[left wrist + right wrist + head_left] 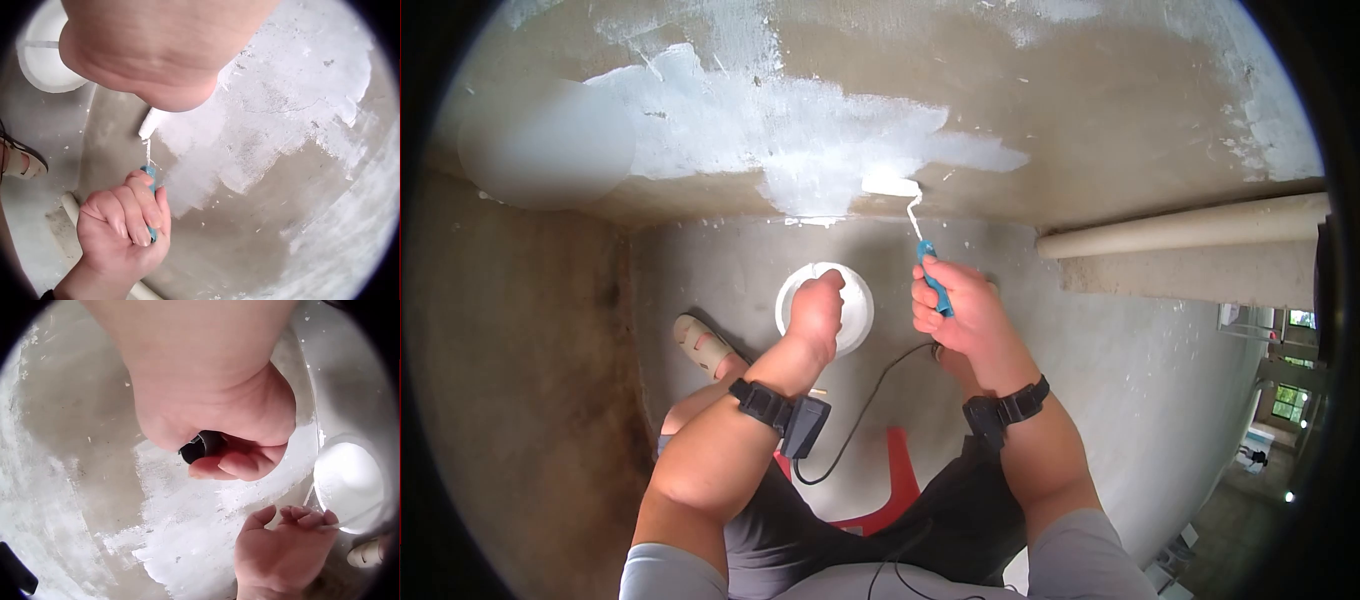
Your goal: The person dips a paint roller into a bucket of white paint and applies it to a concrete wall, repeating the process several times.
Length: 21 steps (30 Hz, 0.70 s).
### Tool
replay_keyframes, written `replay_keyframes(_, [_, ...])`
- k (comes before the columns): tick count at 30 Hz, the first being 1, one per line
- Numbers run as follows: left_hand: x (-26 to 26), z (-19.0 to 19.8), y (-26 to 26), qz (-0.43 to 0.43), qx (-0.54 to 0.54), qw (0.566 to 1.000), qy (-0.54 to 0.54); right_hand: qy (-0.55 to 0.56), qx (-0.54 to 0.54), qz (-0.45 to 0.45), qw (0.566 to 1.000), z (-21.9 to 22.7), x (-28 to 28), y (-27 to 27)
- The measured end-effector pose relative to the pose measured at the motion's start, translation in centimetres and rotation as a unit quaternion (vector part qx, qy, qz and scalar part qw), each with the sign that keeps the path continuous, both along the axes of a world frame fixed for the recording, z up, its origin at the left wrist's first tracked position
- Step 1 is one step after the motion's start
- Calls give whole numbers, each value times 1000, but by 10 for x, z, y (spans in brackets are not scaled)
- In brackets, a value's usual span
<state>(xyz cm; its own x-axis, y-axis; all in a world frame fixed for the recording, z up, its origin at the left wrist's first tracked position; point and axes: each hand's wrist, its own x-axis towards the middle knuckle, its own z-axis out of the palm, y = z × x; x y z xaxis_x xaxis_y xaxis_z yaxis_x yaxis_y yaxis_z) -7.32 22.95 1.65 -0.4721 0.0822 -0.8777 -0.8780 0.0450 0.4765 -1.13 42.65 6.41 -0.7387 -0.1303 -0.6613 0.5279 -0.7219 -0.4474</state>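
Note:
My right hand point(960, 305) grips the blue handle of a small paint roller point(890, 186). Its white sleeve lies against the low part of the wall, at the lower edge of a white painted patch point(800, 125). The left hand point(815, 308) is over a white bucket point(857, 325) holding white paint, its fingers curled round the bucket's thin handle point(40, 44). In the right wrist view, that left hand point(284, 556) shows beside the bucket, and the dark end of the roller handle point(195, 450) sticks out of my right fist.
A pale pipe point(1180, 228) runs along the wall's foot on the right. Below me is a red stool point(900, 480), with a black cable point(875, 390) hanging between the arms. A sandalled foot point(703, 345) stands left of the bucket. Paint specks dot the grey floor point(1120, 350).

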Motion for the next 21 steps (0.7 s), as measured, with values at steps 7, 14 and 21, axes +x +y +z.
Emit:
replay_keyframes(7, [-8, -9, 16, 1, -6, 1000, 22, -26, -12, 18, 999, -31, -18, 2])
replay_keyframes(14, [-14, -10, 29, 6, -1, 999, 37, -39, -25, 21, 999, -37, -29, 3])
replay_keyframes(21, [-20, -7, 34, 11, 7, 1000, 18, -89, -3, 13, 996, -47, -46, -4])
